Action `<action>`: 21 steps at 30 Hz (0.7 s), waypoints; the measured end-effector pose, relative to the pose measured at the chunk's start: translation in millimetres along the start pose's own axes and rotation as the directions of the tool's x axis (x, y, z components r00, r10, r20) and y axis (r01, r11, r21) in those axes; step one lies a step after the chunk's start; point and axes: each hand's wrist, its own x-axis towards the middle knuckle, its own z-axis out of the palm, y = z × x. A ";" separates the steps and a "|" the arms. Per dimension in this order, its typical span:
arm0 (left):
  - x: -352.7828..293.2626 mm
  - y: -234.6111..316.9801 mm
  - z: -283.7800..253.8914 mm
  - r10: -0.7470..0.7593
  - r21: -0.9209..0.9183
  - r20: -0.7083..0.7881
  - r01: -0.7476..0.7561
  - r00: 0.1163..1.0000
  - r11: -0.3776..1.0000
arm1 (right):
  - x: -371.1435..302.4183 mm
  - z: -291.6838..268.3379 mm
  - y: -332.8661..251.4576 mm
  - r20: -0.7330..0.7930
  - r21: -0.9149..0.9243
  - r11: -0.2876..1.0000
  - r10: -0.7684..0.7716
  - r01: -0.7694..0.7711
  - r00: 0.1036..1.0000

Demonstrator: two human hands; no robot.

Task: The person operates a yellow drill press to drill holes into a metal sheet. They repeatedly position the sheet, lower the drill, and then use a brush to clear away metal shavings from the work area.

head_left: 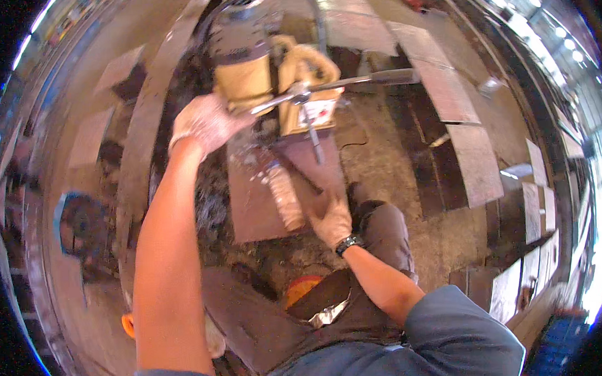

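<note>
A yellow drill machine (242, 79) with a dark motor housing stands on a brown metal plate (255, 213) in front of me. Its feed handle (347, 83) has long metal spokes, one ending in a dark grip on the right. My left hand (204, 124), in a pale glove, is closed around the spoke's left end. At the plate's right edge is my right hand (332, 220), its fingers dark and blurred against the plate; what they hold, if anything, is unclear. Beside it a pale, elongated, ribbed thing (284, 195) lies on the plate.
Shiny shavings (211, 209) lie left of the plate. Rows of flat metal plates (471, 157) run along the right, with more plates (89, 138) at the left. A blue-rimmed round thing (81, 221) is at far left. A dark cable (322, 26) arches behind the drill machine.
</note>
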 end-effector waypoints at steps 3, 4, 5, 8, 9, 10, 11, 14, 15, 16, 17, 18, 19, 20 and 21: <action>-3.5 2.3 -7.1 0.021 -0.050 0.021 -0.020 1.000 0.999 | 4.1 -0.4 -12.5 0.044 -0.029 0.997 0.069 -0.068 0.997; -5.9 -2.6 -4.7 0.052 -0.074 -0.014 -0.053 0.999 0.996 | 4.6 3.3 -19.9 0.096 -0.030 0.994 0.103 -0.101 0.990; -10.9 -4.5 -11.5 -0.017 -0.090 0.048 0.021 0.999 0.996 | 8.2 -1.2 -39.5 0.151 -0.031 0.991 0.134 -0.130 0.980; -10.9 2.0 -10.3 -0.048 -0.101 0.032 0.051 0.998 0.994 | 21.5 11.0 -52.3 0.203 -0.045 0.989 0.144 -0.137 0.968; -13.8 -2.4 -7.9 -0.038 -0.127 -0.003 0.037 0.999 0.991 | 26.1 15.9 -63.7 0.216 -0.042 0.993 0.118 -0.111 0.969; -16.5 -7.1 -6.3 -0.028 -0.150 -0.038 0.022 0.999 0.988 | 31.6 19.2 -74.1 0.322 -0.011 0.985 0.166 -0.171 0.932; -14.4 -4.2 -7.3 -0.038 -0.131 -0.009 0.036 0.999 0.991 | 38.5 23.9 -76.5 0.372 -0.017 0.977 0.205 -0.214 0.905; -10.6 0.2 -9.5 -0.057 -0.100 0.042 0.061 0.998 0.993 | 50.8 41.0 -85.2 0.447 -0.129 0.958 0.285 -0.254 0.848; -10.7 -0.1 -8.6 -0.052 -0.109 0.037 0.056 0.998 0.992 | 53.2 45.4 -85.3 0.446 -0.127 0.960 0.280 -0.250 0.850; -10.5 -0.2 -8.0 -0.047 -0.118 0.032 0.051 0.998 0.992 | 55.5 48.8 -84.6 0.445 -0.125 0.961 0.276 -0.246 0.852; -10.2 -0.2 -8.6 -0.054 -0.118 0.044 0.059 0.998 0.991 | 59.3 52.6 -82.5 0.441 -0.124 0.963 0.270 -0.240 0.856; -9.5 0.4 -9.3 -0.060 -0.118 0.055 0.066 0.997 0.991 | 63.8 55.2 -79.7 0.472 -0.095 0.965 0.260 -0.245 0.843; -8.7 1.3 -10.3 -0.064 -0.118 0.067 0.072 0.996 0.990 | 68.9 56.5 -75.7 0.500 -0.065 0.966 0.250 -0.252 0.829; -7.0 1.0 -9.3 -0.067 -0.112 0.074 0.075 0.995 0.991 | 73.4 57.3 -71.8 0.527 -0.037 0.965 0.240 -0.260 0.815; -4.7 1.8 -8.6 -0.068 -0.107 0.080 0.077 0.994 0.991 | 78.0 57.1 -67.2 0.564 0.086 0.933 0.243 -0.349 0.789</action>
